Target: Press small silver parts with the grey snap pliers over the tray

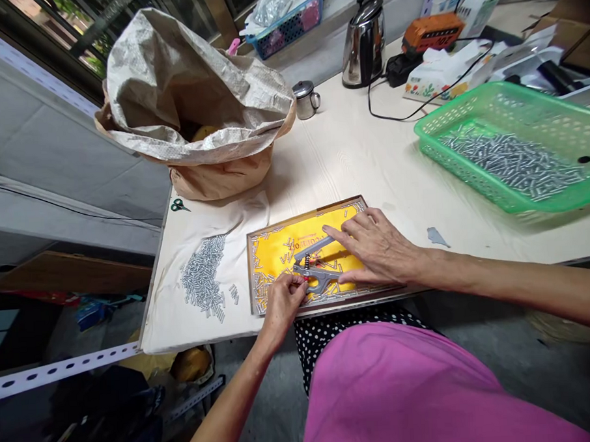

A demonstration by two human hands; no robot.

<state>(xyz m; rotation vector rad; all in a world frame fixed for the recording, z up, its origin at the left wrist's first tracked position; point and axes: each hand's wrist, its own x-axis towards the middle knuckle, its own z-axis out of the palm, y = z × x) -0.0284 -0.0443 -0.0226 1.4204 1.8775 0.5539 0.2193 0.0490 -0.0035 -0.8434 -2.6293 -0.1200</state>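
Observation:
A grey spring-loaded hand tool (320, 244), with two handles and a coil spring between them, is held over a shallow tray (251, 275) with a yellow lining. My right hand (374, 247) spans its handles, the index finger on the upper one and the thumb by the lower. At the tool's near left end, beside a small red part, my left hand (285, 301) is closed in a pinch; what lies between its fingertips is too small to make out. Small metal pins (264, 284) are scattered in the tray, mostly along its edges.
Left of the tray lies a pile of metal pins (204, 274) on cloth, with small green-handled scissors (179, 205) behind. A large open sack (224, 175) stands at the back left. A green basket (499, 202) of pins is at right. Behind are a lidded cup (303, 100) and kettle (363, 42).

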